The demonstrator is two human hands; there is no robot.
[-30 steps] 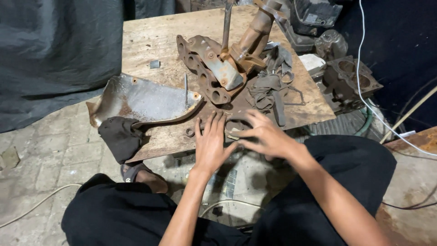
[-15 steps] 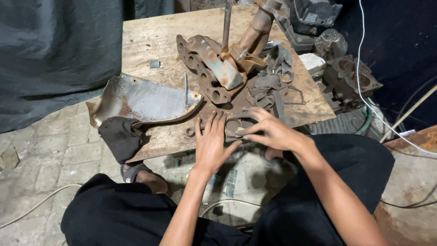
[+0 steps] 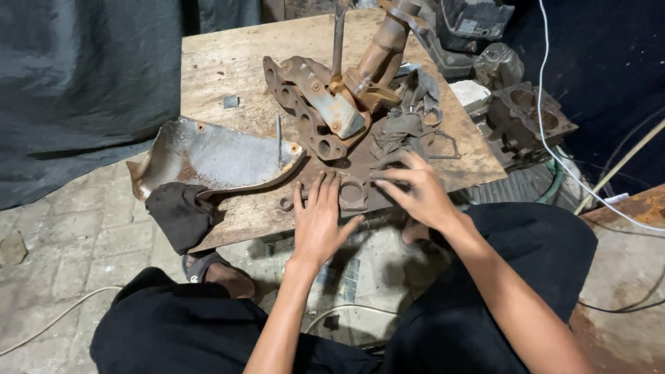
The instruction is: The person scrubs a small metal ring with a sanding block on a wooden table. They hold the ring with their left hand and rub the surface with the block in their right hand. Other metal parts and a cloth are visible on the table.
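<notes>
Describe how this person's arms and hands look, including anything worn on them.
Both arms are bare along all of their visible length, with no sleeve in view. The left hand and the right hand wear no gloves, and no ring, watch or bracelet can be seen. The fingers are slim. The person's clothing over the lap and legs is black.

Bare wood is lying open across the far-left part of the bench, broken only by a small metal square. The rusty exhaust manifold is blocking the middle, its pipe rising toward the far edge. A curved heat shield and dark rag are crowding the near-left corner. Torn gaskets are cluttering the right, and a cylinder block is standing just beyond that edge.
</notes>
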